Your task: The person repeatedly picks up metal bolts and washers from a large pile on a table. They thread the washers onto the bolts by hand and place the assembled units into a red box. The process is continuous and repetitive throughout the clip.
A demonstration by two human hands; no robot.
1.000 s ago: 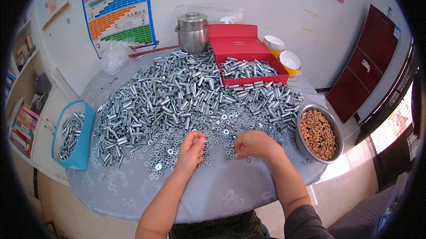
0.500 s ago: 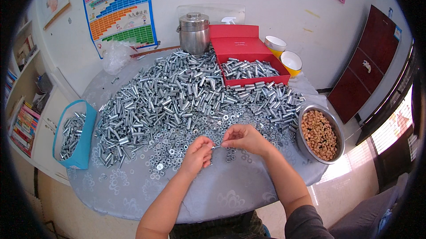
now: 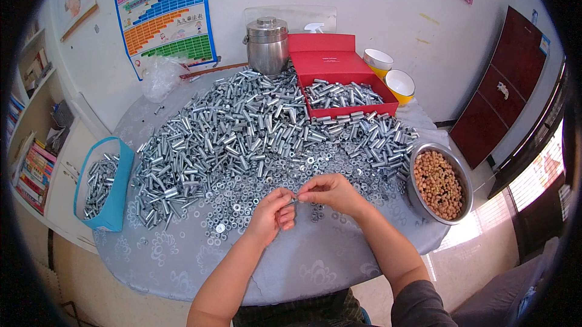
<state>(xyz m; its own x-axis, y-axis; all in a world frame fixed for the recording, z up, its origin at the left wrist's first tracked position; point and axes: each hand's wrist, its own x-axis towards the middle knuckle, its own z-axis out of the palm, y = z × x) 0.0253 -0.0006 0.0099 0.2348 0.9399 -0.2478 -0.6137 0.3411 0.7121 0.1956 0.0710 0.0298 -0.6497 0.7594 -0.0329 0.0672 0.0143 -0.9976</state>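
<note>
My left hand [image 3: 273, 215] is closed on a thin metal bolt [image 3: 291, 202], which sticks out past the fingertips. My right hand [image 3: 332, 195] pinches right at the bolt's end, its fingertips meeting the left ones; any small part between them is too small to make out. Both hands hover over the near edge of a spread of loose washers and nuts [image 3: 239, 204]. Beyond it rises a broad heap of silvery bolts and metal sleeves [image 3: 224, 127].
An open red box [image 3: 357, 110] of metal pieces stands at the back, by a steel canister [image 3: 267, 48] and two yellow-white bowls [image 3: 399, 83]. A blue bin [image 3: 123, 187] is at left, a steel bowl of nuts in shells [image 3: 465, 205] at right, on a grey tablecloth [image 3: 182, 266].
The two hands have come closer together, the right fingertips now touching the left ones at the bolt. The view has shifted slightly.
</note>
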